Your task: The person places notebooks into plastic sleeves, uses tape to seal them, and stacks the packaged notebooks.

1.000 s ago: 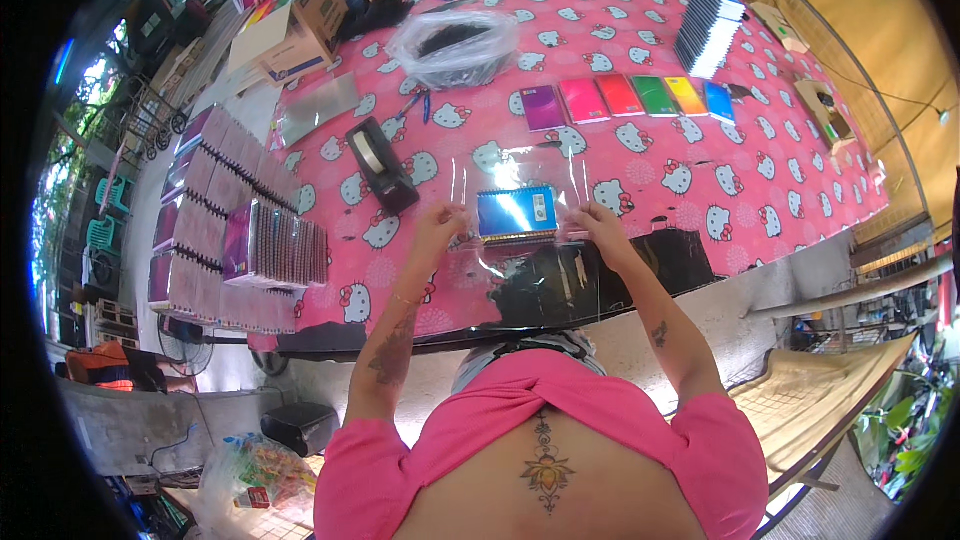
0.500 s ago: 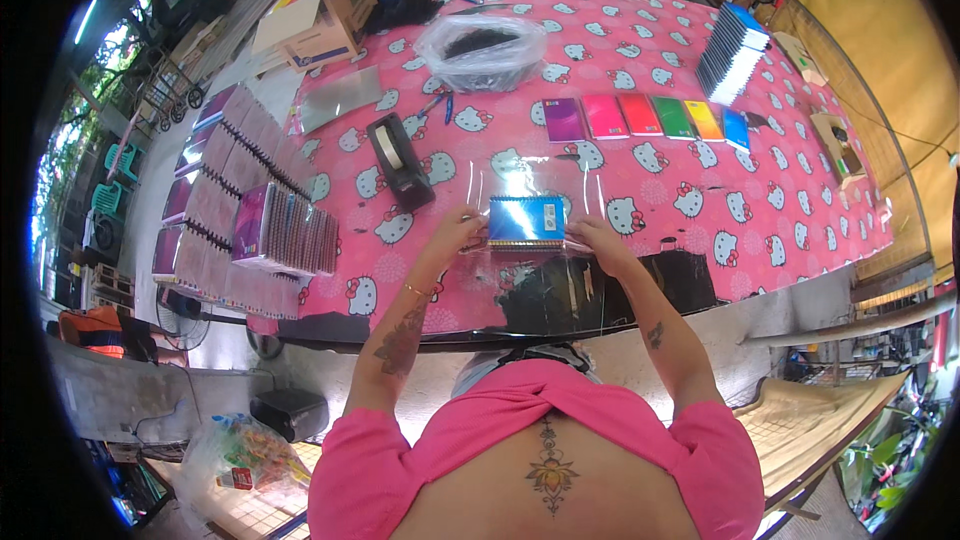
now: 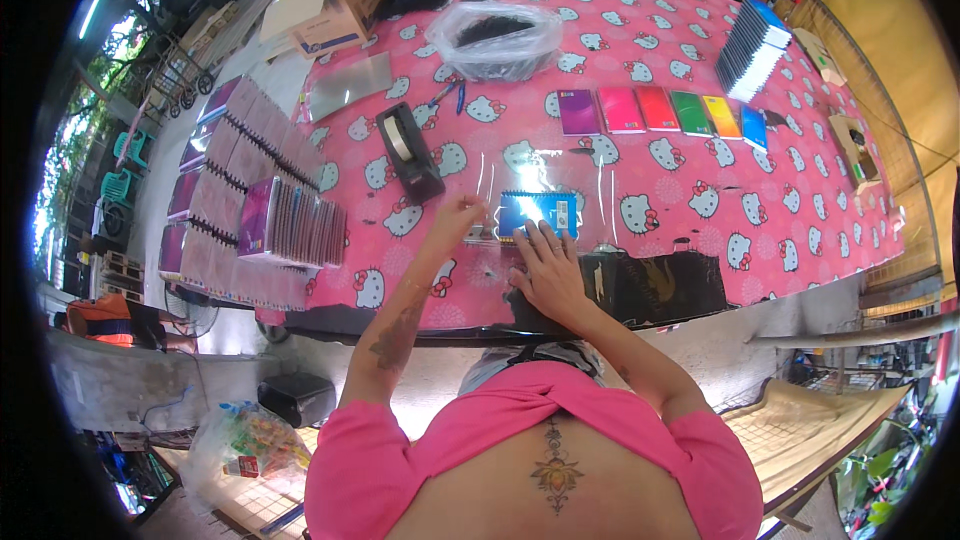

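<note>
A blue spiral notebook [image 3: 522, 212] lies near the table's front edge, on or within a clear plastic sheet [image 3: 590, 202]; glare hides which. My right hand [image 3: 552, 275] rests flat on the notebook's near part, fingers spread. Just left of the notebook, my left hand [image 3: 461, 217] has its fingers bent together at the plastic sheet's left side and appears to pinch it. A black tape dispenser [image 3: 411, 155] with a roll of tape stands beyond my left hand.
Stacks of purple-covered spiral notebooks [image 3: 258, 215] stand at the left. Several coloured notebooks [image 3: 640, 110] lie in a row at the right, below an upright stack of blue ones [image 3: 752, 48]. Farther back are a plastic bag of black coils [image 3: 495, 40] and a cardboard box [image 3: 325, 10].
My right hand has moved from the plastic's right side onto the blue notebook and opened flat. My left hand stays at the left side. The view has shifted slightly.
</note>
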`<state>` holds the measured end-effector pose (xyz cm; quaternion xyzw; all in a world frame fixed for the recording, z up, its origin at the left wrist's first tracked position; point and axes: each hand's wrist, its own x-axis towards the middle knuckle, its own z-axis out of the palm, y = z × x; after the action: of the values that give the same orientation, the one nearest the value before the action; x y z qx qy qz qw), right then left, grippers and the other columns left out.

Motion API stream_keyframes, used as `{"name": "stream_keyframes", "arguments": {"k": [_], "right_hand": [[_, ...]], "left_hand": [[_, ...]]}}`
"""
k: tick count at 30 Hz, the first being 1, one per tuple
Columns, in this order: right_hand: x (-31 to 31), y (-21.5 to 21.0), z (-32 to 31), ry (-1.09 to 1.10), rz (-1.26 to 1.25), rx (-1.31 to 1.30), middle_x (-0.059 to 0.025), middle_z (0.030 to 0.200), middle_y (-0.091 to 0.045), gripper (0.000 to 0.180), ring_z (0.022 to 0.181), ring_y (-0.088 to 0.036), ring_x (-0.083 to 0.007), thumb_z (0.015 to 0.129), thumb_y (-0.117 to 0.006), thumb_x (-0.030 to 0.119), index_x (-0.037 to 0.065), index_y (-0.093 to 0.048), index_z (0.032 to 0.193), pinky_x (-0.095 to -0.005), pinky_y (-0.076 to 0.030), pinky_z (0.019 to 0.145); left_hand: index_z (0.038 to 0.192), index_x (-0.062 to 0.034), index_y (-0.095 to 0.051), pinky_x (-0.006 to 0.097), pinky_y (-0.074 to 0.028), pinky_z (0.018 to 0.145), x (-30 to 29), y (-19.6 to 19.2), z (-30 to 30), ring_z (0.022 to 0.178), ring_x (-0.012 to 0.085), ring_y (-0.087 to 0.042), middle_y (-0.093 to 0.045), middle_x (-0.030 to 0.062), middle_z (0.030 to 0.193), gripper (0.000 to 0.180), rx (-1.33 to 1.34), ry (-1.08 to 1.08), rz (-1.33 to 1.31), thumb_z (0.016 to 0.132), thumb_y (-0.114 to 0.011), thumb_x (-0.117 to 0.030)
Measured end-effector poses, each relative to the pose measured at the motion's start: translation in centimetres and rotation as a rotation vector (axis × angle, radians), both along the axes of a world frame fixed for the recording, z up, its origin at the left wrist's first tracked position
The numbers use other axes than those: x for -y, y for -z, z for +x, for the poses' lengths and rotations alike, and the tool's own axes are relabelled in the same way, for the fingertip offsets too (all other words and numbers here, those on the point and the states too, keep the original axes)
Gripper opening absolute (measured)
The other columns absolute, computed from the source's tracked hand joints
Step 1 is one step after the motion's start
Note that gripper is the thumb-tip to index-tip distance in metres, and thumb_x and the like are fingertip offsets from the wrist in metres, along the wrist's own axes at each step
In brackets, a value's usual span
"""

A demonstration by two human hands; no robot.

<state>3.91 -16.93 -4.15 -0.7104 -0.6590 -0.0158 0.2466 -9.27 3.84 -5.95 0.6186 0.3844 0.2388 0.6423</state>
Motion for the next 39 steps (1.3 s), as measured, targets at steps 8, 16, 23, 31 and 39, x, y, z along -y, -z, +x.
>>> {"name": "stream_keyframes", "arguments": {"k": [8,16,23,31,39], "right_hand": [[-0.7,0.6,0.5,0.028,-0.071,0.043,-0.0142,0.150,-0.043,0.069,0.141,-0.037,-0.0321,0.086,-0.066,0.036,0.008,-0.046,0.144,-0.0553,-0.021,0.117],[-0.7,0.0,0.4,0.014,-0.055,0.048,-0.0133,0.147,-0.046,0.068,0.139,-0.040,-0.0306,0.085,-0.067,0.035,0.008,-0.047,0.143,-0.0552,-0.022,0.116],[-0.8,0.0,1.2,-0.009,-0.041,0.098,-0.0134,0.145,-0.047,0.064,0.137,-0.041,-0.0320,0.085,-0.067,0.035,0.009,-0.049,0.141,-0.0538,-0.027,0.112],[-1.1,-0.1,0.8,-0.040,-0.029,0.030,-0.0173,0.146,-0.045,0.062,0.139,-0.038,-0.0352,0.088,-0.063,0.038,0.008,-0.050,0.140,-0.0598,-0.024,0.113],[-1.5,3.2,1.6,-0.081,-0.100,0.276,-0.0213,0.146,-0.045,0.060,0.141,-0.036,-0.0394,0.089,-0.061,0.037,0.003,-0.052,0.138,-0.0706,-0.014,0.112]], "left_hand": [[0.094,-0.0017,-0.071,0.043,-0.052,0.079,-3.6,-1.0,12.2,0.086,0.0332,-0.066,-0.068,0.0176,0.092,0.020,-0.165,0.187,0.988,0.085,-0.066,-0.019],[0.093,-0.0038,-0.066,0.049,-0.049,0.081,-6.5,0.2,14.3,0.093,0.0368,-0.064,-0.065,0.0181,0.096,0.019,-0.514,0.452,1.367,0.085,-0.065,-0.021],[0.109,-0.0065,-0.060,0.049,-0.045,0.088,-2.6,-4.9,12.3,0.096,0.0322,-0.065,-0.068,0.0150,0.102,0.028,-0.430,0.487,1.181,0.086,-0.065,-0.022],[0.097,-0.0057,-0.068,0.049,-0.047,0.089,2.1,-5.5,8.0,0.096,0.0318,-0.065,-0.069,0.0118,0.097,0.016,-0.192,0.375,1.553,0.082,-0.065,-0.012],[0.095,-0.0050,-0.066,0.040,-0.055,0.074,7.5,-1.9,6.6,0.089,0.0312,-0.067,-0.068,0.0115,0.093,0.017,-0.310,0.208,1.229,0.078,-0.064,-0.009]]}}
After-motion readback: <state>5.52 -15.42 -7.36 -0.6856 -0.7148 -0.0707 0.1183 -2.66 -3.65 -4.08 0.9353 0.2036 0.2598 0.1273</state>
